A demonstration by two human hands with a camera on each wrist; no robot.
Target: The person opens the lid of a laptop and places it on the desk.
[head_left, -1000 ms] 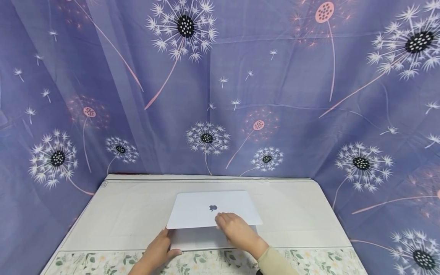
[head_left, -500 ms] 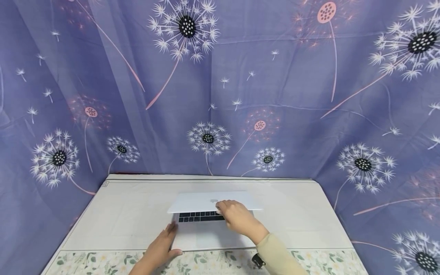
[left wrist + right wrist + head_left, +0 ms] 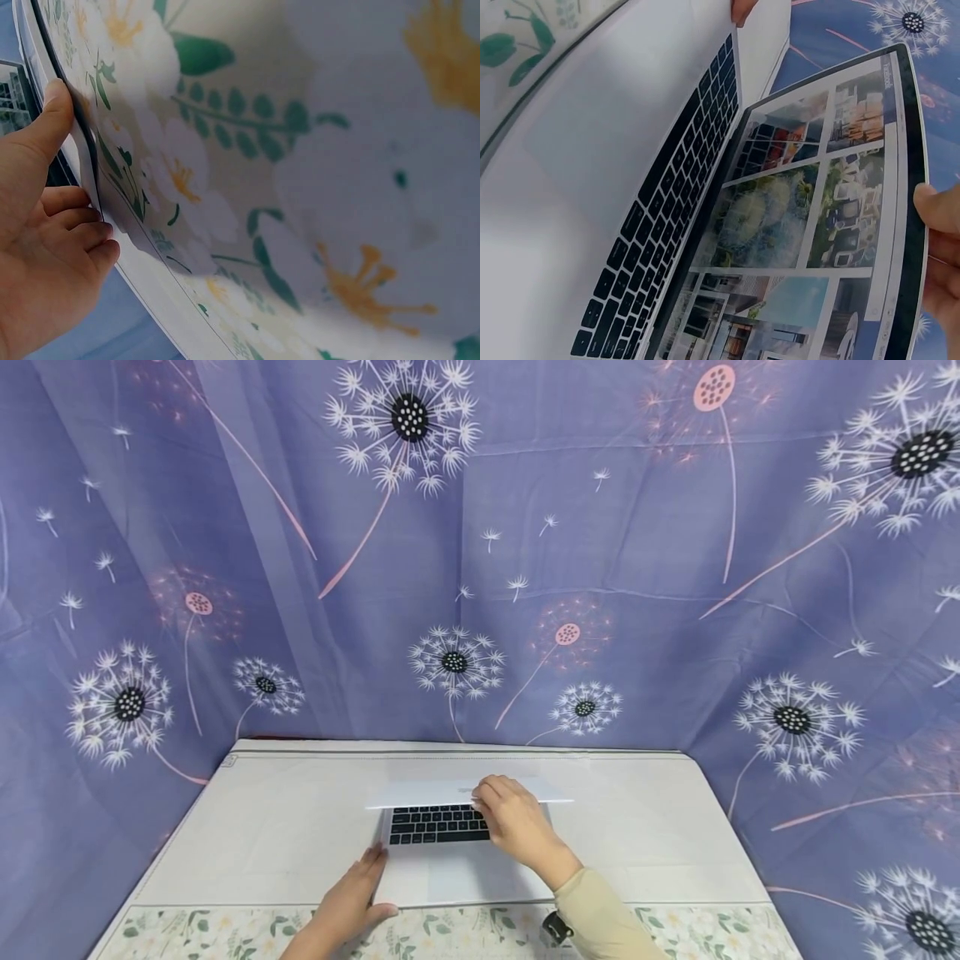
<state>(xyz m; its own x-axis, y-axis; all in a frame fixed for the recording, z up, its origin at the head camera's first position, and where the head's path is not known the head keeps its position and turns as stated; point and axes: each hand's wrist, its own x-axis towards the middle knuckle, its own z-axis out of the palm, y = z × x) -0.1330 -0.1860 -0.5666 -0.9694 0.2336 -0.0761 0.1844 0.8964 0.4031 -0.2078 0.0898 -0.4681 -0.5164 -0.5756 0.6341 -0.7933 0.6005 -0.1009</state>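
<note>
A silver laptop (image 3: 457,877) faces me with its lid (image 3: 423,795) raised and tilted back toward me. Black keys of the keyboard (image 3: 435,827) show beneath the lid's edge. My right hand (image 3: 517,827) pinches the lid's top edge, its thumb on the screen side in the right wrist view. Photo tiles glow on the lit screen (image 3: 772,210). At the base's front left corner rests my left hand (image 3: 347,902), fingers along the left side and thumb stretched by the front edge. The left wrist view shows that hand's thumb (image 3: 54,116) at the edge.
A white cover (image 3: 247,835) lies over the table, with a floral strip (image 3: 225,935) along its front. Purple dandelion-print curtains (image 3: 360,685) hang behind and at both sides. A black device (image 3: 557,928) sits at my right wrist.
The lid has swung up and back from a low angle, uncovering the keyboard, with my right hand moving along on its edge. My left hand's fingers shifted slightly right.
</note>
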